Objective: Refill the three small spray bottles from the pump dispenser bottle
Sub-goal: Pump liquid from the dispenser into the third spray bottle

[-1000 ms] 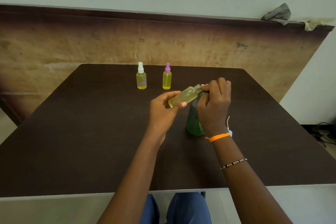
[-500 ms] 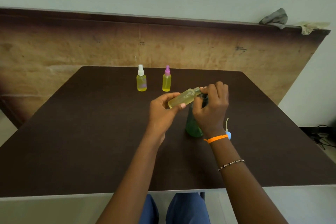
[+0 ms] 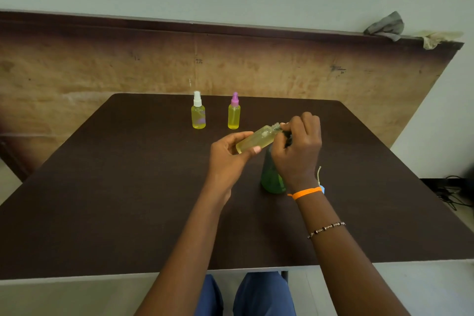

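Two capped spray bottles are stood upright at the table's [image 3: 107,187] far side, the white-capped bottle [image 3: 198,113] left of the pink-capped bottle [image 3: 234,114], yellow liquid in both. An uncapped spray bottle [image 3: 257,137] is gripped, tilted, neck to the right, in the left hand [image 3: 228,155]. The green pump dispenser bottle [image 3: 272,177] is stood just beside it, its top covered by the right hand [image 3: 298,151], fingers curled over the pump head.

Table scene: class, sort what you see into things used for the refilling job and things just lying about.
Job: open bottle in left hand; green pump bottle under right hand; white-capped bottle; pink-capped bottle.

Lying about: grey rag; pale cloth; cables.
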A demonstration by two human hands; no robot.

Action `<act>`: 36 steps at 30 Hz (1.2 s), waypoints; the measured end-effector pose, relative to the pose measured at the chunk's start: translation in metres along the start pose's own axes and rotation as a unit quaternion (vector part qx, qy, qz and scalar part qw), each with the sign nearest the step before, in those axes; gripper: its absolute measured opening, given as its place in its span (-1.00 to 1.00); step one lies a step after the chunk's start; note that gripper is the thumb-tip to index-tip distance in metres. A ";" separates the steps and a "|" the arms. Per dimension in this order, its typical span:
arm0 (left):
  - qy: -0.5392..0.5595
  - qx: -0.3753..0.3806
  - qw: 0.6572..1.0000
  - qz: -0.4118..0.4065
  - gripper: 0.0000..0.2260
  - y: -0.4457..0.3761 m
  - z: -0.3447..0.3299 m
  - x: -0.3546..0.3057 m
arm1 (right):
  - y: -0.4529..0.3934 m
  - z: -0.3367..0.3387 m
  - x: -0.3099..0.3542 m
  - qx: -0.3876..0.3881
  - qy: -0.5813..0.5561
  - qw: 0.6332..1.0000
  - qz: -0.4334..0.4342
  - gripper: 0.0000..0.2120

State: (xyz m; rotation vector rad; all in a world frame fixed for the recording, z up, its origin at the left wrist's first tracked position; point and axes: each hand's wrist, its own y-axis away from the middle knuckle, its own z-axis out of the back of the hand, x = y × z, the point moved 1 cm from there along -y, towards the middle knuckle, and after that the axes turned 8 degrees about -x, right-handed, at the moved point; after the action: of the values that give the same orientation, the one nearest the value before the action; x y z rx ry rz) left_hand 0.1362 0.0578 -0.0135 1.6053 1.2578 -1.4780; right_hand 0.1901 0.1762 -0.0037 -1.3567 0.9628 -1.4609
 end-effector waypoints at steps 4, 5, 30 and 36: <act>0.001 0.003 1.000 0.006 -0.75 0.002 0.001 -0.002 | -0.010 0.002 0.002 0.022 0.001 1.000 -0.002 -0.92; 0.004 0.003 1.000 0.008 -0.75 0.002 0.001 -0.002 | -0.011 0.002 0.003 0.024 0.003 1.000 -0.007 -0.91; 0.012 0.014 1.000 0.010 -0.76 0.000 0.002 0.002 | -0.006 0.000 -0.002 0.003 0.008 1.000 0.000 -0.93; 0.005 0.047 0.999 0.025 -0.77 0.002 0.000 0.008 | -0.004 0.002 -0.001 0.003 -0.003 1.000 -0.026 -0.89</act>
State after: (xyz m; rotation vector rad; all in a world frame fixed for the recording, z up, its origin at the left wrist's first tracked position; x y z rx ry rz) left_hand 0.1370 0.0588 -0.0215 1.6941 1.1602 -1.5216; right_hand 0.1912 0.1787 0.0001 -1.3910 0.9256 -1.4965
